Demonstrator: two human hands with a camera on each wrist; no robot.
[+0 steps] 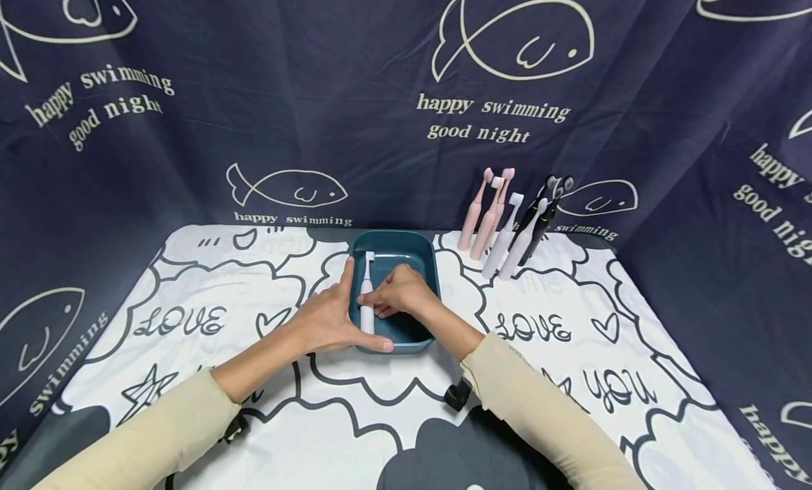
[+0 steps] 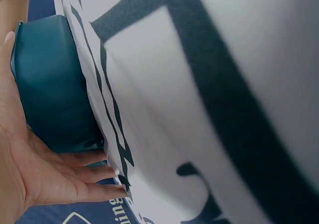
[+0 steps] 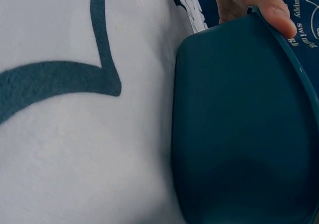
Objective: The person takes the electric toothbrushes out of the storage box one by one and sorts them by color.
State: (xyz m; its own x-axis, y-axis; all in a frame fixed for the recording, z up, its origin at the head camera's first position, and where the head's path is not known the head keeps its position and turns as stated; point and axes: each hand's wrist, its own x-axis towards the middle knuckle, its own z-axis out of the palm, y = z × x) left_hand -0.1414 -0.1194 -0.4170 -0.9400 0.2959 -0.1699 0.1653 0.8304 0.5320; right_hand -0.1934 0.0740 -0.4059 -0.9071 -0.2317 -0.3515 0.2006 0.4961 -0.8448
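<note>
A dark teal plastic bin (image 1: pixel 406 335) sits on the table in the middle of the head view. Inside, along its left wall, lies a white electric toothbrush (image 1: pixel 367 319), its brush head toward the far side. My right hand (image 1: pixel 401 290) reaches over the bin and pinches the toothbrush handle around its middle. Against the outside of the bin's left wall lies my left hand (image 1: pixel 326 321), fingers stretched out and thumb over the near rim. The left wrist view shows this left hand (image 2: pixel 50 174) beside the bin (image 2: pixel 52 84). In the right wrist view the bin wall (image 3: pixel 239 124) fills the right side.
To the right of the bin, pink toothbrushes (image 1: pixel 488 225), white toothbrushes (image 1: pixel 507 247) and black toothbrushes (image 1: pixel 544 215) stand upright in a group. A dark fish-print curtain (image 1: pixel 380 123) hangs behind the table, which has a white patterned cloth (image 1: pixel 241 321).
</note>
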